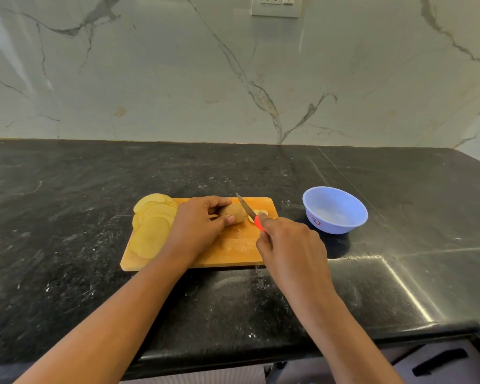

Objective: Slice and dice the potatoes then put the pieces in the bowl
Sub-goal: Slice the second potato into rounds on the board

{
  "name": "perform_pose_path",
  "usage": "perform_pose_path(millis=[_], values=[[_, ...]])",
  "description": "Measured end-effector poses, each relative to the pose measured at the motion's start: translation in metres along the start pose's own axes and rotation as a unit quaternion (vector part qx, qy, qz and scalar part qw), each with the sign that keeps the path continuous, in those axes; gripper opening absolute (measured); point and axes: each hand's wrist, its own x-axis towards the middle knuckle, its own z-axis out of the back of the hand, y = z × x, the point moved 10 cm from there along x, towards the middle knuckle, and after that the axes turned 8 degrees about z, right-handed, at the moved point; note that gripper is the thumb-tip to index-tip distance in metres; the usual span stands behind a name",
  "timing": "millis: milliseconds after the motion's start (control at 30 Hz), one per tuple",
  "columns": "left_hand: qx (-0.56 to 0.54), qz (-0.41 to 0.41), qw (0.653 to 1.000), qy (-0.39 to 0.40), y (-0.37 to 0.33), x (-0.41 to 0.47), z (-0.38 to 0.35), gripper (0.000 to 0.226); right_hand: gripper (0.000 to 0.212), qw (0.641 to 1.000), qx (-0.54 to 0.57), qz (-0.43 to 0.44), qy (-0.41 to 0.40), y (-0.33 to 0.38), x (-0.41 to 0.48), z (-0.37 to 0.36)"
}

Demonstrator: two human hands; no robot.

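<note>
From the head view, a wooden cutting board (233, 246) lies on the dark stone bench (67, 189), near its middle. The left hand (198, 225) curls over the remaining piece of unpeeled potato (234, 212) on the far part of the board, thumb and fingers pinching it in place. The right hand (288, 245) grips the orange handle of a small knife (247, 208); its blade crosses the right end of the potato, point aimed far and left. One cut slice (257, 214) lies just right of the blade. A spread of pale potato slices (153, 225) overlaps on the board's left end. A light blue bowl (334, 210) sits on the bench right of the board, apart from it.
</note>
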Motion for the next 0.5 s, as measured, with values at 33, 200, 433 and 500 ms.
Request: perform_pose_path(millis=[33,200,433,500], values=[[0.001,0.001,1.0,0.001,0.0,0.0,0.0,0.042,0.042,1.0,0.0,0.002,0.001,0.0,0.001,0.0],[0.009,-0.004,1.0,0.001,-0.002,0.0,0.0,0.043,0.042,1.0,0.019,0.009,-0.001,-0.001,0.003,0.002],[0.02,-0.012,1.0,0.001,-0.003,0.001,-0.001,0.043,0.042,1.0,0.009,0.011,0.01,0.001,0.008,0.0],[0.019,-0.016,1.0,0.0,-0.004,0.001,-0.001,0.043,0.043,0.999,-0.013,0.013,0.032,0.003,0.014,-0.005]])
